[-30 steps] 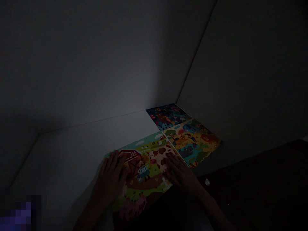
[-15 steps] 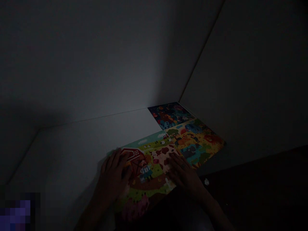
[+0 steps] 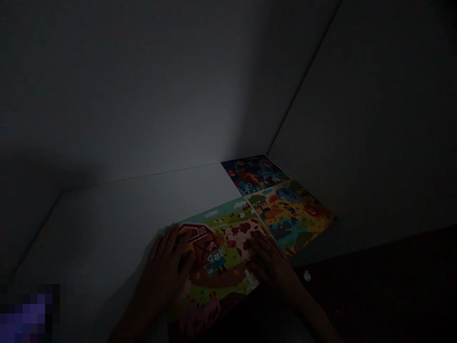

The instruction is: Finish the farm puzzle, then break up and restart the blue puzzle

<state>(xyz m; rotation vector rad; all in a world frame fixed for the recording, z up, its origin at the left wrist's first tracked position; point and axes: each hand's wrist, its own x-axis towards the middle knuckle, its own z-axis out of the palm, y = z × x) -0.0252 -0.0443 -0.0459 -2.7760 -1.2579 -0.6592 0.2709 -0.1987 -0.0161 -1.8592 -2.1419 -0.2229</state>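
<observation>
A colourful farm picture sheet (image 3: 217,259), printed with a red barn, a cow and a farmer, lies on a white surface in front of me. My left hand (image 3: 171,262) rests on its left part over the barn, fingers spread. On the right part, over the cow, my right hand (image 3: 269,259) lies flat with its fingers stretched out. Against the farm sheet's right edge lies a savanna picture sheet (image 3: 289,214) with an elephant and a lion. Behind that one is a dark blue picture sheet (image 3: 255,174), its details hard to make out.
White walls (image 3: 160,95) meet in a corner behind the sheets. The white surface (image 3: 143,200) stretches to the left. A small pale object (image 3: 307,275) lies on the dark floor at the lower right. A blurred purple patch covers the lower left corner. The light is very dim.
The view has shifted slightly, so the sheets appear a little lower. Both hands stay on the farm sheet, with barely any movement.
</observation>
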